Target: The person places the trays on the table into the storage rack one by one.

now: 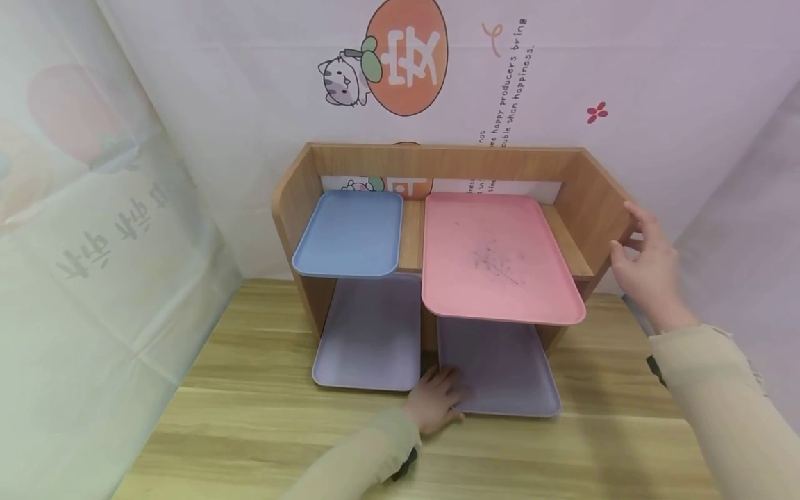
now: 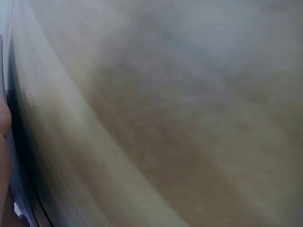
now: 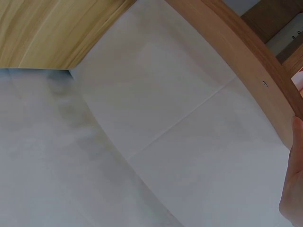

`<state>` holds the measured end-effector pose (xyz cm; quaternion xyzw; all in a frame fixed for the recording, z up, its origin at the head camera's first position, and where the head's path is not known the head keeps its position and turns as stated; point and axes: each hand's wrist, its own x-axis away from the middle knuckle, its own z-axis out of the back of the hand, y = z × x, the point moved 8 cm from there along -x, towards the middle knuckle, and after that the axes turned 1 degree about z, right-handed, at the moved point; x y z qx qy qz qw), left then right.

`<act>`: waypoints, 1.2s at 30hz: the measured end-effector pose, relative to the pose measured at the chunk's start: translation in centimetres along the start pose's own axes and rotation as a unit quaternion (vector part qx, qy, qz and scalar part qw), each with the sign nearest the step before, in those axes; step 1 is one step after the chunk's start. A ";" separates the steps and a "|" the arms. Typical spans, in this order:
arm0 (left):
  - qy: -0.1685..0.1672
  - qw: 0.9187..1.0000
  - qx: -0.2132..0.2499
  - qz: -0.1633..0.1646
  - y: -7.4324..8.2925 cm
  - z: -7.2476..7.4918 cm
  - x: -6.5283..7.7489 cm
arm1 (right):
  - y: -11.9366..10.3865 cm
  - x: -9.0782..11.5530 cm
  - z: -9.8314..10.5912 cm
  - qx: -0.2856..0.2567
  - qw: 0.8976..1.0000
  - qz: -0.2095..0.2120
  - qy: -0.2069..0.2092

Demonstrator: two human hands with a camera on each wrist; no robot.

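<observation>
A two-tier wooden shelf [image 1: 446,163] stands on the table. My left hand [image 1: 431,404] is at the front left corner of the lower right purple tray [image 1: 509,375], with fingers over its edge and thumb by the front rim. The left wrist view is mostly blurred. On the other side, my right hand [image 1: 650,267] holds the front edge of the shelf's right side panel [image 3: 270,90], fingers and thumb spread along it. A pink tray [image 1: 494,257] and a blue tray [image 1: 353,232] lie on the upper tier, both jutting forward. Another purple tray [image 1: 371,340] lies at lower left.
The wood-grain table [image 1: 250,417] extends in front of and beside the shelf. A printed white cloth [image 1: 250,83] hangs behind it, with more cloth at both sides. The pink tray overhangs the lower right purple tray.
</observation>
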<state>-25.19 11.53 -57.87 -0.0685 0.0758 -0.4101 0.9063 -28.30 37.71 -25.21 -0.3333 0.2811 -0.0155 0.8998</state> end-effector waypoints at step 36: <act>0.191 0.951 0.086 0.226 -15.7 9.3 15.4 | 2.7 9.5 -2.2 0.043 0.991 0.118 -0.042</act>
